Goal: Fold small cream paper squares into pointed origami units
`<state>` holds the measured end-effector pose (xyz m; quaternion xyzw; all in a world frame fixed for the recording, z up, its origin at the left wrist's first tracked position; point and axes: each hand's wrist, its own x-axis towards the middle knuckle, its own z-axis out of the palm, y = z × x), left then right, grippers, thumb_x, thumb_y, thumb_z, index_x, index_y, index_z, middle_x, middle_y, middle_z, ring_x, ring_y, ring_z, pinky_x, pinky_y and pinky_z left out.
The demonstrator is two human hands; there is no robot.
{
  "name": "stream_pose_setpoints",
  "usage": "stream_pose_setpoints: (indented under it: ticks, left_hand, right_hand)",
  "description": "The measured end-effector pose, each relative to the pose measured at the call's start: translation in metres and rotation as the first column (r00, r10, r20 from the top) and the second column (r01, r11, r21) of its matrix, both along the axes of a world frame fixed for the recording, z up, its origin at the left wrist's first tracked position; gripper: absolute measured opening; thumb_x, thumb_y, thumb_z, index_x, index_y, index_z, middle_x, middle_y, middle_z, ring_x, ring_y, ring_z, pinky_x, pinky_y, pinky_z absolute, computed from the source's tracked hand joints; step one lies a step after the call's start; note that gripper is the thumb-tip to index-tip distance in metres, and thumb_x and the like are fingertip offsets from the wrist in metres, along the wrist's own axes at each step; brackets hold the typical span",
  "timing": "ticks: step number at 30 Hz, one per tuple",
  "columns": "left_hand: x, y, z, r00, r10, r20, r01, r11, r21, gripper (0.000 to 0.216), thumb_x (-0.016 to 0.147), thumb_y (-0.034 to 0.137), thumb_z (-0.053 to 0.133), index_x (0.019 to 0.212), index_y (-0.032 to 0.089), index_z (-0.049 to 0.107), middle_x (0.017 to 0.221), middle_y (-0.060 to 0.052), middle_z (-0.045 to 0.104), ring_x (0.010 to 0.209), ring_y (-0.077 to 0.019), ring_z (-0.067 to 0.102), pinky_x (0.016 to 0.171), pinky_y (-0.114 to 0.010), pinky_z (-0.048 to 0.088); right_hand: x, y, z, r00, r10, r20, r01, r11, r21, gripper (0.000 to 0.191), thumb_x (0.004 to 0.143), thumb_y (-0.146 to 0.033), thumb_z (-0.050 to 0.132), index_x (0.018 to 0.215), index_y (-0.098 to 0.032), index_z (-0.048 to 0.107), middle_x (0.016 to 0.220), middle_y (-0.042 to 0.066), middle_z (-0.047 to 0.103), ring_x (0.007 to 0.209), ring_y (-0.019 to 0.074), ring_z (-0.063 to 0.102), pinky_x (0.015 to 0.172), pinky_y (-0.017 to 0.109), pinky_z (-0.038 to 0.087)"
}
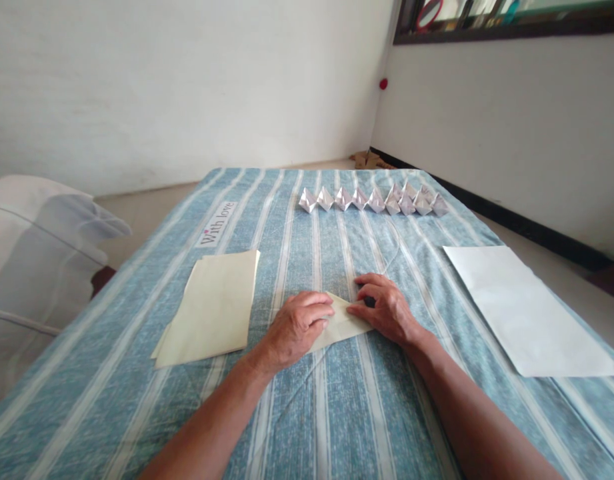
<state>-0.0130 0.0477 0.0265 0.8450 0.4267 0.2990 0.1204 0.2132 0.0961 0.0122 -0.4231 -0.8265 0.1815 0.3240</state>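
Observation:
A folded sheet of pale yellow paper (343, 321) lies on the striped cloth in front of me, its top edge sloping to a point. My left hand (301, 325) covers its left part, with the fingers bent together and the thumb pressed on the paper. On the other side, my right hand (387, 308) grips the paper's right edge between curled fingers and thumb. Both hands hide parts of the paper. To the left of them is a stack of pale yellow sheets (211, 310), slightly fanned at the edges.
Several folded silvery paper shapes (375, 199) stand in a row toward the table's far end. White sheets (527, 310) lie at the right. The blue striped tablecloth (267, 227) bears "With love" lettering (217, 225). White sheer fabric (41, 247) hangs beyond the left edge.

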Motion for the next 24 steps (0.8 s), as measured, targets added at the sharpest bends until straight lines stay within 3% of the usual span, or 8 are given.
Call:
stream_pose_setpoints:
  ticks: [10, 16, 21, 24]
  left_hand:
    - [-0.003, -0.001, 0.0, 0.999, -0.035, -0.032, 0.036, 0.999, 0.01, 0.029, 0.081, 0.005, 0.056, 0.097, 0.022, 0.072, 0.112, -0.007, 0.068, 0.104, -0.0231, 0.063, 0.09, -0.043, 0.051]
    - [-0.002, 0.0, -0.002, 0.999, -0.033, -0.026, 0.033, 0.999, 0.003, 0.024, 0.084, 0.009, 0.057, 0.096, 0.022, 0.073, 0.111, -0.007, 0.069, 0.103, -0.0232, 0.063, 0.089, -0.042, 0.051]
    - [0.0, 0.0, -0.003, 1.0, -0.021, -0.019, 0.021, 1.0, -0.015, 0.017, 0.087, 0.015, 0.061, 0.097, 0.021, 0.074, 0.11, -0.009, 0.069, 0.103, -0.0247, 0.063, 0.088, -0.043, 0.05]
    - [0.0, 0.0, -0.003, 0.999, -0.03, -0.015, 0.03, 0.999, -0.016, 0.016, 0.088, 0.015, 0.061, 0.096, 0.02, 0.074, 0.11, -0.009, 0.069, 0.104, -0.025, 0.063, 0.089, -0.042, 0.05]
  right_hand:
    - [0.008, 0.002, -0.002, 0.996, -0.086, 0.021, 0.085, 0.996, 0.033, 0.016, 0.074, -0.019, 0.078, 0.068, -0.019, 0.063, 0.107, 0.009, 0.068, 0.103, 0.0265, 0.063, 0.091, 0.045, 0.048]
    - [0.009, -0.014, 0.009, 0.971, -0.235, -0.047, 0.239, 0.939, 0.247, 0.012, 0.085, -0.017, 0.064, 0.073, -0.019, 0.065, 0.09, 0.009, 0.071, 0.088, 0.025, 0.066, 0.081, 0.041, 0.051]
    - [-0.014, -0.061, 0.022, 0.998, 0.049, -0.038, -0.036, 0.959, 0.281, 0.014, 0.093, -0.016, 0.053, 0.085, -0.019, 0.065, 0.089, 0.006, 0.071, 0.082, 0.0186, 0.066, 0.076, 0.032, 0.051]
    - [-0.031, -0.081, 0.021, 0.989, 0.136, 0.066, -0.149, 0.945, 0.29, 0.019, 0.095, -0.012, 0.046, 0.091, -0.017, 0.064, 0.095, 0.009, 0.069, 0.088, 0.0199, 0.064, 0.078, 0.034, 0.051]
